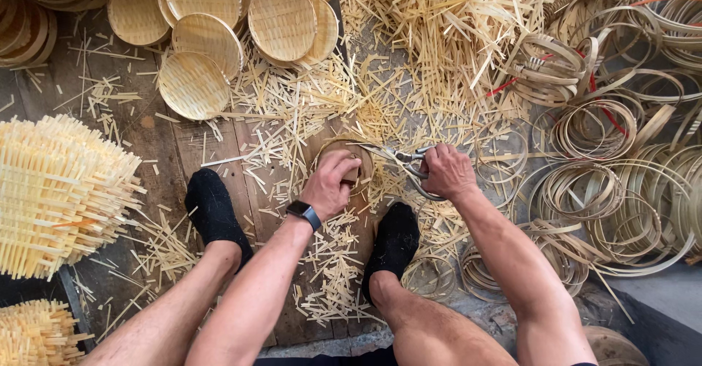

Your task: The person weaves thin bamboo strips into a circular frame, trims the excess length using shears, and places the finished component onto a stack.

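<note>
Left hand (pixel 330 183): clenched on small woven bamboo tray (pixel 344 163), mid-floor between the feet. Right hand (pixel 447 171): gripping shears (pixel 406 160) at tray's rim. Risk: blades close beside left fingers; slip would nick them. Beyond: finished trays (pixel 194 84).

— What is covered by the left hand (pixel 330 183)?
— Most of the small woven disc (pixel 349 163); only its rim is seen.
— And the shears (pixel 406 163)?
— The handles are hidden inside the right hand (pixel 447 171); the blade tips are lost against the disc.
— What is cut off?
— The stacked trays (pixel 44 0) by the top edge, the strip bundle (pixel 36 333) by the bottom-left corner.
</note>
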